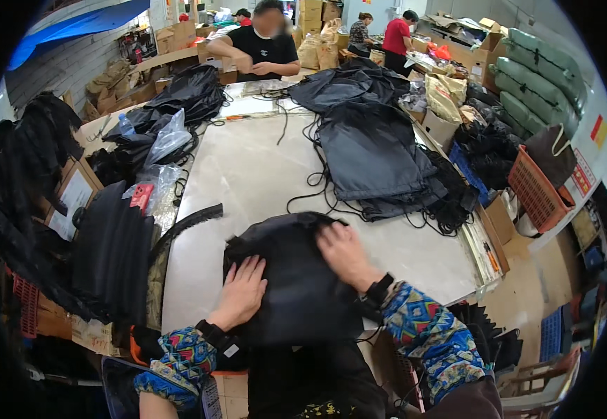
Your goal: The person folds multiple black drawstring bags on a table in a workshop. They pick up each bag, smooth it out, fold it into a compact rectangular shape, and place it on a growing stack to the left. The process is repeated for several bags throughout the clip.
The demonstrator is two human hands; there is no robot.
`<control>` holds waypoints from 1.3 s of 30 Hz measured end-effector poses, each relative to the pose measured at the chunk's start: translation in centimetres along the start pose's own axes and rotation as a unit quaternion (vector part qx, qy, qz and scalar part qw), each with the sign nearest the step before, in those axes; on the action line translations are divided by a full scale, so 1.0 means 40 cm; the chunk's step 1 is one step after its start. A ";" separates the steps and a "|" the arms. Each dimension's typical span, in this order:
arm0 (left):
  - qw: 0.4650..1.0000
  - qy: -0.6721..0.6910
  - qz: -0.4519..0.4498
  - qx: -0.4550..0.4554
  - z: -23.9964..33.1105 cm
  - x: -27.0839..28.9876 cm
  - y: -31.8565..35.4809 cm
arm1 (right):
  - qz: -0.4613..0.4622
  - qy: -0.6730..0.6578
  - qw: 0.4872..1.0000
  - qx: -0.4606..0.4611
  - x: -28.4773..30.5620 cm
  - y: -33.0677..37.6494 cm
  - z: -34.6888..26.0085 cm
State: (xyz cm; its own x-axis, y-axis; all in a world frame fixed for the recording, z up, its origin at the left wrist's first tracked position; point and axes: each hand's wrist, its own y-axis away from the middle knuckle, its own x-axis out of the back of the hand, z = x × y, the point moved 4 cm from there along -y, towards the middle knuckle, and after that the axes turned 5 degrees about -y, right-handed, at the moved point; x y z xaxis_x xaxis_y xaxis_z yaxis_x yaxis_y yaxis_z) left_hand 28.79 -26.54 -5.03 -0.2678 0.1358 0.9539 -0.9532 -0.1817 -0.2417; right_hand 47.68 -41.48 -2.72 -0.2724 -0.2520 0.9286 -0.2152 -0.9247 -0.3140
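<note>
Pressing black bag (296,279) flat — left hand (242,292), right hand (345,255).

Black bag (296,279); blue patterned sleeves (422,328); orange basket (537,192); grey table (261,174).

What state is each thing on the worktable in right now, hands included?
Left hand: open, flat on the black bag.
Right hand: open, pressing the bag's top.
Black bag: lying flat at the table's near edge.
Stack of dark bags: piled flat, cords trailing loose.
Orange basket: upright beside the table.
Clear plastic bags: crumpled.
</note>
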 end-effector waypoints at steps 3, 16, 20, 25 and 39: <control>0.994 -0.019 -0.084 0.064 -0.007 -0.015 -0.005 | 0.072 -0.104 0.989 -0.082 0.048 0.058 0.113; 0.988 -0.045 -0.092 0.117 -0.086 0.007 -0.059 | -0.183 -0.712 0.597 -0.322 0.018 0.145 0.194; 0.985 -0.059 -0.104 0.124 -0.102 0.008 -0.058 | -0.027 -0.769 0.514 -0.379 0.066 0.173 0.265; 0.985 -0.057 -0.106 0.124 -0.101 0.006 -0.072 | 0.009 -0.255 0.954 -0.160 -0.012 0.116 0.137; 0.973 0.154 -0.099 0.144 -0.166 0.020 -0.094 | -0.206 -0.657 0.690 -0.224 0.160 -0.028 0.176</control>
State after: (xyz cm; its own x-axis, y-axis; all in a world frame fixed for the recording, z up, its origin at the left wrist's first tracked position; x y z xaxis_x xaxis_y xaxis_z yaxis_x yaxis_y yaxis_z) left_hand 31.25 -19.28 -4.52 -0.1536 0.4733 0.8674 -0.9238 -0.3804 0.0440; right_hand 52.78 -44.04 4.97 0.9205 -0.3067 0.2419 -0.3680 -0.8886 0.2737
